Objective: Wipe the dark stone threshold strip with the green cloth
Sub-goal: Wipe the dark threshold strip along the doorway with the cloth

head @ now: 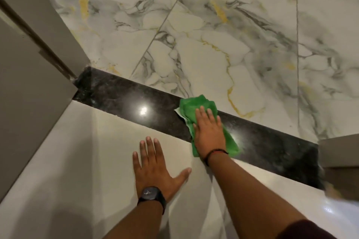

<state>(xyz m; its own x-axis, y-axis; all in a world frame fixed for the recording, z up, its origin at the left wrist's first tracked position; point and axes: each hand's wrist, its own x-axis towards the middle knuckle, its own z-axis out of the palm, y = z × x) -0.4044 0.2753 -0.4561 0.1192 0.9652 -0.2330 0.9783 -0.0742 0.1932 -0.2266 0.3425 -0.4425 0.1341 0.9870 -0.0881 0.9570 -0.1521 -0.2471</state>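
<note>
The dark stone threshold strip (120,97) runs diagonally across the floor, from the grey door frame (38,60) at far left to a second grey frame piece (338,153) at near right. It separates the plain cream floor tiles (77,161) on the near side from the white marble-pattern tiles (223,35), veined in grey and gold, on the far side. The strip is glossy and speckled, with a bright light reflection at its left-centre portion. The green cloth (196,105) lies bunched on the strip right of centre, spanning its width; the far edge of the cloth touches the marble-pattern tile and the near corner overlaps the cream tile. A pale underside or label shows at the cloth's left edge. The right hand (208,132) rests flat on top of the cloth, palm down, fingers extended and held close together, pressing rather than gripping. A thin dark and red band (215,153) sits at the right wrist. The left hand (155,169) is planted flat on the cream tile just near of the strip, fingers spread, thumb out to the right, holding nothing and not touching the cloth. A dark wristwatch (151,196) is worn on the left wrist. The two hands are apart, left one nearer the viewer. A dark maroon sleeve edge (307,231) shows at bottom right.
</note>
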